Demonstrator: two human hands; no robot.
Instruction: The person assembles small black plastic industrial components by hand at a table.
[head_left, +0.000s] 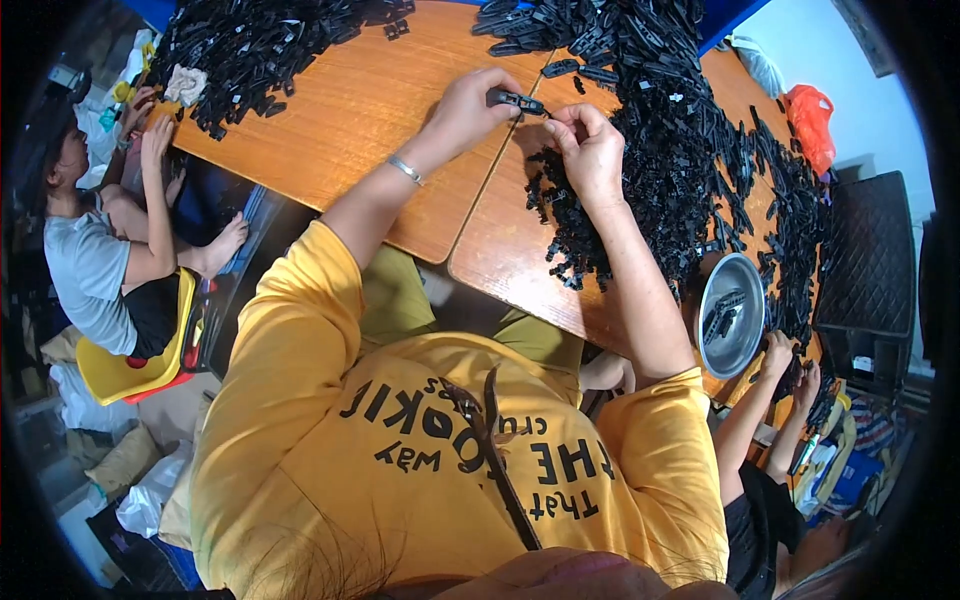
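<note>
Over the table, my left hand (pixel 472 108) grips a long, narrow black plastic part (pixel 520 102) with slots along it. My right hand (pixel 594 155) is pinched shut at the part's right end; whatever sits between its thumb and finger is too small to make out. Just right of and below that hand spreads a big heap of small black plastic pieces (pixel 575 235). Beyond it, longer black parts (pixel 590 40) like the held one are piled up, and a few lie loose near my right fingers.
A metal bowl (pixel 712 350) with several black parts stands by my right forearm. Another black heap (pixel 270 50) covers the far left of the wooden table (pixel 330 130). One co-worker (pixel 95 240) sits at the left; another's hands (pixel 785 360) work at the right. An orange bag (pixel 810 125) lies far right.
</note>
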